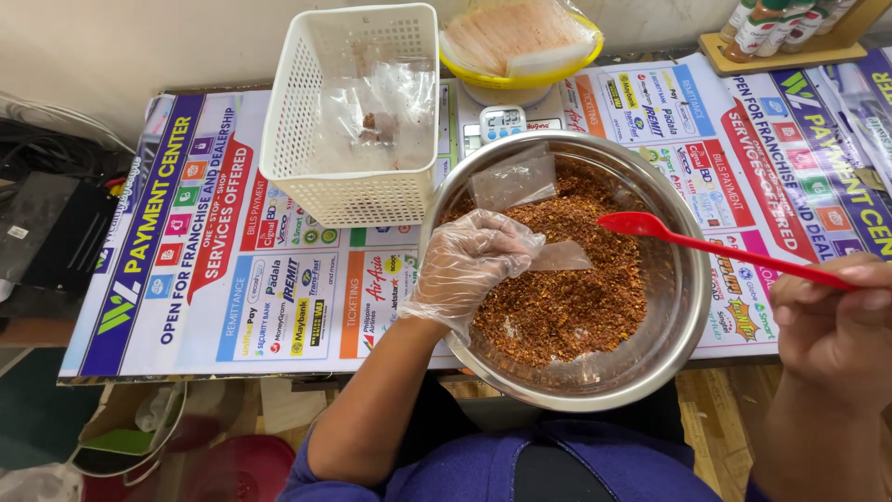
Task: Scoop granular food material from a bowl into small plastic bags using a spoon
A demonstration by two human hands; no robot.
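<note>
Bag (560,257): small, clear, flat plastic; held over the bowl's middle, just above the spice. Pinched at one end by the left hand.

Left hand (467,263): in a thin, crinkled see-through glove; fingers curled close together, tips closed on the bag's edge.

Spoon (720,246): red plastic, long thin handle, shallow oval head; head hovers above the spice at the bowl's right side, handle running out over the rim to the right hand.

Right hand (836,325): bare; fingers folded tight around the handle's end, thumb on top.

Spice (567,297): coarse reddish-brown flakes and crumbs, dry, heaped across the bowl's floor.

Bowl (671,349): round, shiny steel, wide rim; sits at the table's near edge, in front of the person. A second clear bag (513,177) lies against its far inner wall.

Basket (307,139): white plastic, rectangular, perforated walls; just left of the bowl, holding crumpled clear plastic with a few brown bits.

Scale (506,121): small digital, behind the bowl; carries a yellow dish (520,76) lined with clear plastic wrap.

Mat (232,270): glossy printed sheet in many colours, covering the table.

Bottles (771,23): several, on a wooden stand at the far right corner.

Cables (56,121): off the table's left end.
</note>
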